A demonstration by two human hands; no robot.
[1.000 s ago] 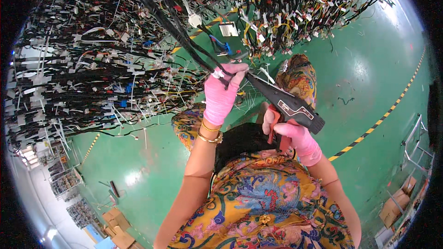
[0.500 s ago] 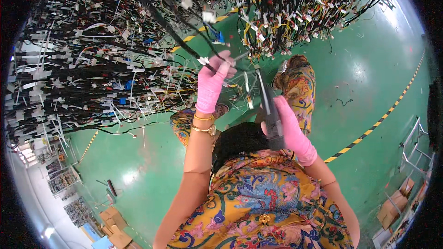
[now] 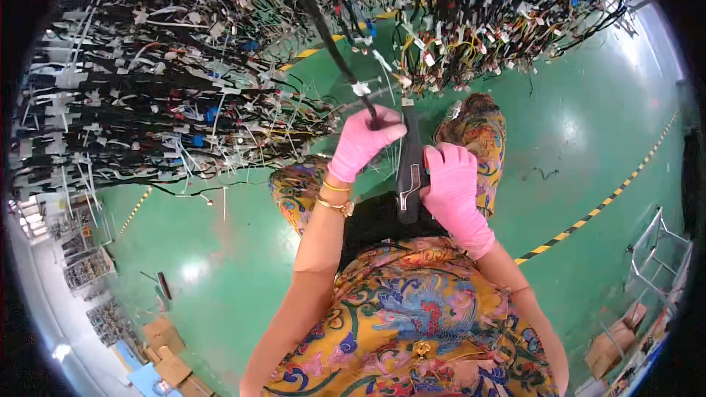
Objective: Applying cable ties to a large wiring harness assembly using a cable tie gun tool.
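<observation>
My left hand (image 3: 364, 145), in a pink glove with the fingertips showing, is closed around the lower end of a black wire harness (image 3: 327, 35). A white tie or tab (image 3: 360, 89) wraps the harness just above my fingers. In my right hand (image 3: 454, 195), also gloved in pink, is a black cable tie gun (image 3: 408, 185), its narrow nose pointing away from me. The gun's body stands close beside my left fingertips; whether they touch, I cannot tell. Loose wire ends around the nose are too fine to make out.
Dense hanging wire harnesses (image 3: 125, 95) fill the left and far side, with another bunch (image 3: 471, 29) at far right. Below is a green floor (image 3: 581, 147) with yellow-black tape (image 3: 588, 217). A metal frame (image 3: 654, 250) stands at right; cardboard boxes (image 3: 165, 334) lie at lower left.
My left hand has moved right and slightly nearer with the harness, and its fingers have closed in. The cable tie gun has turned more upright and shifted left, closer to my left hand.
</observation>
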